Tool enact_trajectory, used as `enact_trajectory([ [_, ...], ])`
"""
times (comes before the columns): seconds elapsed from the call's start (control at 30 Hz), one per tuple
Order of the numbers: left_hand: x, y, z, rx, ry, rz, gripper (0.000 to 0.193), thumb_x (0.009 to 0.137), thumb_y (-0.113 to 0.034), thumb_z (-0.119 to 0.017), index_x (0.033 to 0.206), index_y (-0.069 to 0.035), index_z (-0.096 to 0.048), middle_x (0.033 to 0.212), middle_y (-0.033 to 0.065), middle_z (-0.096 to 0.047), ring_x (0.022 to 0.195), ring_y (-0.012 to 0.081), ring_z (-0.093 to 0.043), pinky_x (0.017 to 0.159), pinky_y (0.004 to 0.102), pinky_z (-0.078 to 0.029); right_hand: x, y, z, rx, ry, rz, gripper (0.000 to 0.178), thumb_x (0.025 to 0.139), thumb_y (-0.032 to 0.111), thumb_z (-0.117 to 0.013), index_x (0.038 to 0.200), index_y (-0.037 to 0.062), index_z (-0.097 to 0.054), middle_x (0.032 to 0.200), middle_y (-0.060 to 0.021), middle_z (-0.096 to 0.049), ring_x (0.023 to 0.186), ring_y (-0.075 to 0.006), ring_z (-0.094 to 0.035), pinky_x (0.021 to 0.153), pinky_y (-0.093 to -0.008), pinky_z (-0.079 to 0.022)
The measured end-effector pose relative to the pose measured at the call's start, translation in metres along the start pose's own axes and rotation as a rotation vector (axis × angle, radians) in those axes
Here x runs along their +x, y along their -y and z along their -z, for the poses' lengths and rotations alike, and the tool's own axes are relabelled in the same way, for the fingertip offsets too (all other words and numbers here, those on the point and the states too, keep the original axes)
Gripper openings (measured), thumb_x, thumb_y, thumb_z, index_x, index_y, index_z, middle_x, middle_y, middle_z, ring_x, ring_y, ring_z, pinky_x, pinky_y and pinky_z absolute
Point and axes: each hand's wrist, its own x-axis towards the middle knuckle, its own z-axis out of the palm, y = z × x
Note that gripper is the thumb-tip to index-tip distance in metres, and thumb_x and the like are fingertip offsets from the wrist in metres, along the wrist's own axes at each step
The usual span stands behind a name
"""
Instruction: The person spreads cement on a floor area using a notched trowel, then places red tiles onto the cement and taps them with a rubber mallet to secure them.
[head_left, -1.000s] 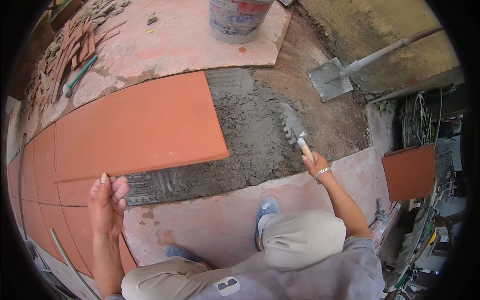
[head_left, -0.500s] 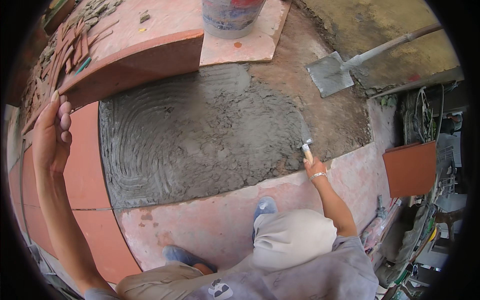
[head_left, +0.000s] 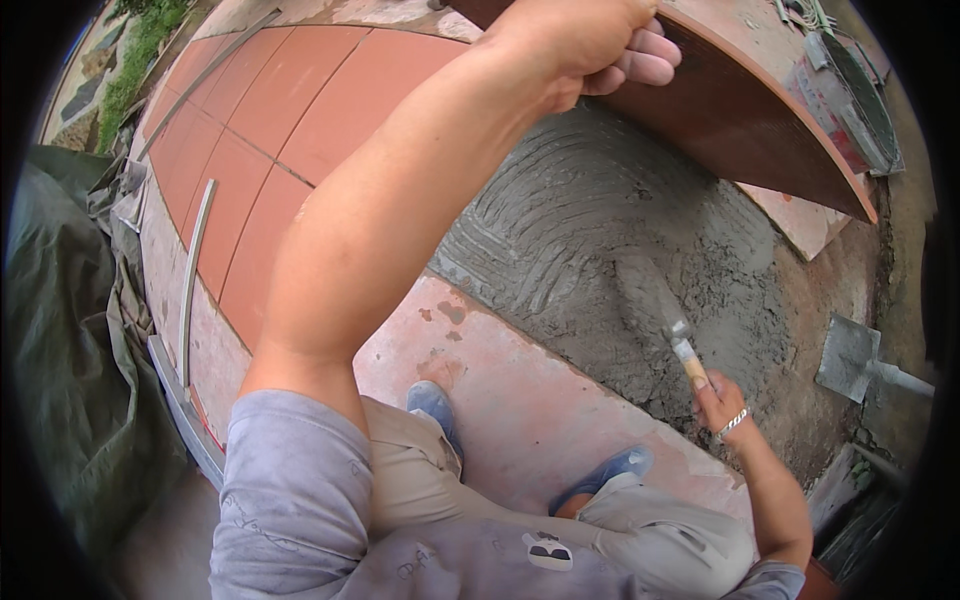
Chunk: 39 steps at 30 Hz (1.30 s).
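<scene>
My left hand (head_left: 640, 50) is closed on the edge of a large terracotta floor tile (head_left: 745, 115), held tilted up above a bed of wet grey mortar (head_left: 560, 230). The thumb is partly cut off at the upper rim of the view. Below and to the right, my right hand (head_left: 718, 402) is wrapped round the wooden handle of a trowel (head_left: 682, 345). Its blade lies against the mortar, smeared with the same grey. Curved ridges mark the mortar near the tile, while the part close to the trowel looks rougher.
Laid terracotta tiles (head_left: 260, 110) cover the floor at the left, with a metal straightedge (head_left: 195, 280) beside them. A mortar-stained bucket (head_left: 845, 105) stands at the far right. A shovel (head_left: 850, 358) lies at the right edge. A dark tarp (head_left: 80, 370) hangs at the left.
The view has swung to the left. My right hand has brought the trowel from the mortar's right edge further onto the bed. My left hand still grips the raised tile.
</scene>
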Motion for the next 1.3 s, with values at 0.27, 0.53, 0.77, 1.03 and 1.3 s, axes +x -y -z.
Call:
enact_trajectory([
  [0.27,-0.008,0.002,0.013,-0.053,0.127,-0.008,0.028,0.105,-0.023,-0.048,0.101,0.002,-0.06,0.09,0.011,-0.069,0.064,0.0122,-0.066,0.039,0.0223,-0.036,0.113,0.167,-0.118,-0.695,0.106,0.437,0.035,0.095,0.034,-0.062,0.111,0.0043,-0.053,0.1,-0.0218,-0.067,0.088,-0.0389,-0.068,0.076,-0.0479,-0.054],
  [0.53,-0.017,0.007,0.002,0.091,-0.029,-0.042,0.033,0.105,-0.027,-0.047,0.105,0.004,-0.059,0.094,0.0135,-0.069,0.065,0.0138,-0.065,0.041,0.0252,-0.037,0.136,0.214,-0.181,-0.499,-0.155,0.579,0.03,0.099,0.031,-0.057,0.115,0.0057,-0.054,0.108,-0.0201,-0.066,0.097,-0.0391,-0.066,0.083,-0.0509,-0.053],
  [0.77,-0.014,0.003,0.016,0.021,0.099,0.012,0.035,0.106,-0.028,-0.045,0.107,0.004,-0.059,0.096,0.0138,-0.069,0.068,0.0146,-0.065,0.044,0.0262,-0.039,0.135,0.235,-0.139,-0.783,0.134,0.283,0.039,0.103,0.041,-0.047,0.119,0.0072,-0.059,0.109,-0.0177,-0.069,0.103,-0.0341,-0.067,0.086,-0.0474,-0.052],
  [1.03,-0.019,0.009,0.003,0.166,-0.028,-0.055,0.036,0.106,-0.031,-0.046,0.108,0.003,-0.06,0.096,0.0118,-0.069,0.071,0.0144,-0.066,0.047,0.0256,-0.04,0.171,0.26,-0.146,-0.768,0.046,0.335,0.042,0.104,0.042,-0.045,0.12,0.0061,-0.059,0.104,-0.0191,-0.071,0.099,-0.0353,-0.068,0.088,-0.0479,-0.052],
  [1.3,-0.01,0.004,0.013,0.043,0.082,0.051,0.035,0.105,-0.031,-0.048,0.108,0.002,-0.061,0.094,0.0103,-0.069,0.069,0.0138,-0.066,0.047,0.0248,-0.041,0.172,0.26,-0.139,-0.76,0.076,0.315,0.04,0.104,0.039,-0.045,0.121,0.0053,-0.059,0.108,-0.0188,-0.07,0.103,-0.0348,-0.068,0.089,-0.0474,-0.053],
])
